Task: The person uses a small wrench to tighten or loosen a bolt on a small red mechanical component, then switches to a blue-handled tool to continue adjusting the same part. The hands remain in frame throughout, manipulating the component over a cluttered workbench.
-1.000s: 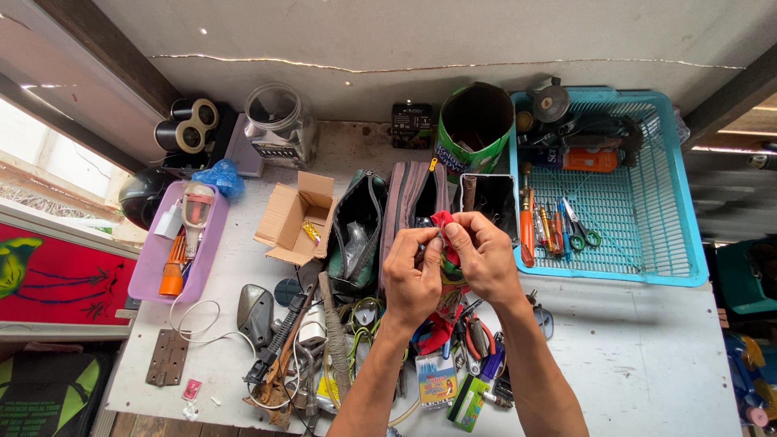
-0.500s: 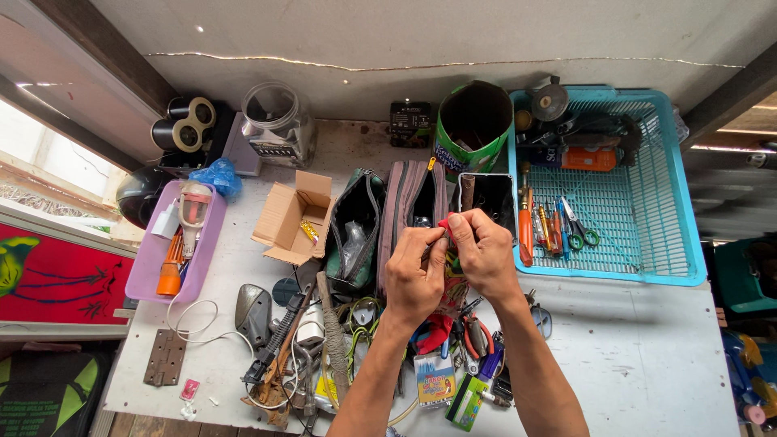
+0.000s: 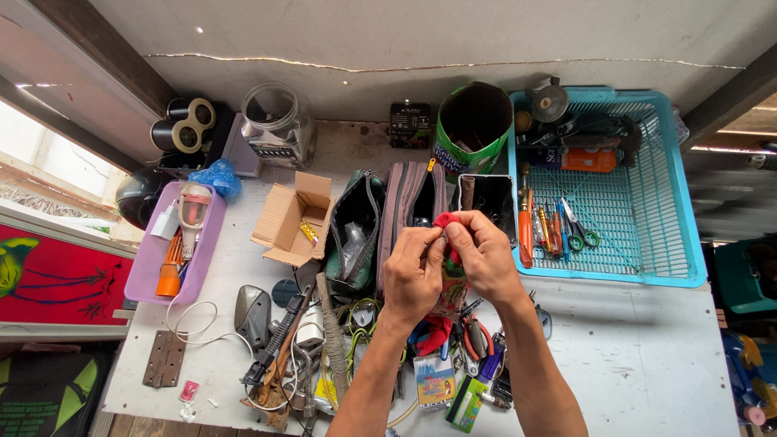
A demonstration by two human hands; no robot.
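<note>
Both my hands meet above the middle of the white worktable (image 3: 639, 356). My left hand (image 3: 411, 275) and my right hand (image 3: 484, 259) pinch a small red and green object (image 3: 447, 231) between their fingertips; most of it is hidden by my fingers. Right behind the hands lie a grey zip pouch (image 3: 409, 206) and a dark green zip pouch (image 3: 352, 231), both open. A pile of hand tools (image 3: 453, 356) with red-handled pliers lies under my wrists.
A blue plastic basket (image 3: 647, 235) with screwdrivers and scissors stands at the right. A small open cardboard box (image 3: 287, 218), a purple tray (image 3: 158, 267), a clear jar (image 3: 279, 125), tape rolls (image 3: 186, 125) and a green tin (image 3: 473, 125) line the back and left. A rusty hinge (image 3: 164, 358) lies front left.
My hands have stayed in place over the table; the fingers have shifted slightly on the small red and green object. Nothing else has moved.
</note>
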